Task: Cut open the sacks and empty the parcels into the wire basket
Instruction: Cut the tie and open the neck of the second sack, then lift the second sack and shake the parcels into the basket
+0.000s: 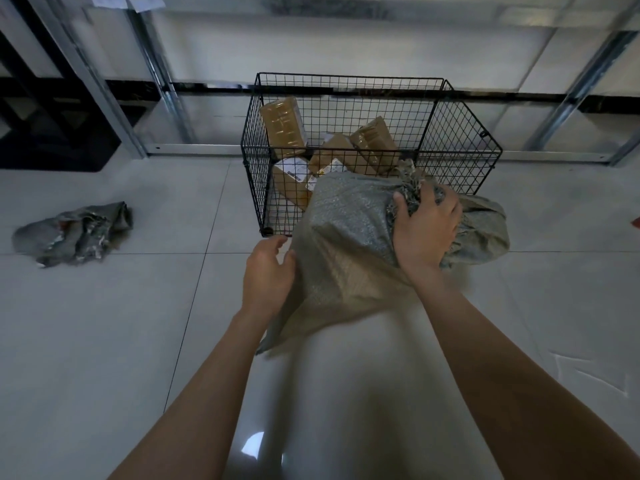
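Observation:
A full grey woven sack (346,237) is held up off the floor, leaning against the front of the black wire basket (457,133). My right hand (427,230) grips the bunched, frayed neck of the sack near the basket's front rim. At the sack's lower left side, my left hand (268,271) holds the fabric with fingers curled onto it. Several brown cardboard parcels (284,124) wrapped in tape lie inside the basket. No cutting tool is visible.
An empty crumpled grey sack (74,232) lies on the tiled floor at the left. Metal shelving uprights (93,77) and a rail run along the wall behind the basket. A small red object (636,222) shows at the right edge.

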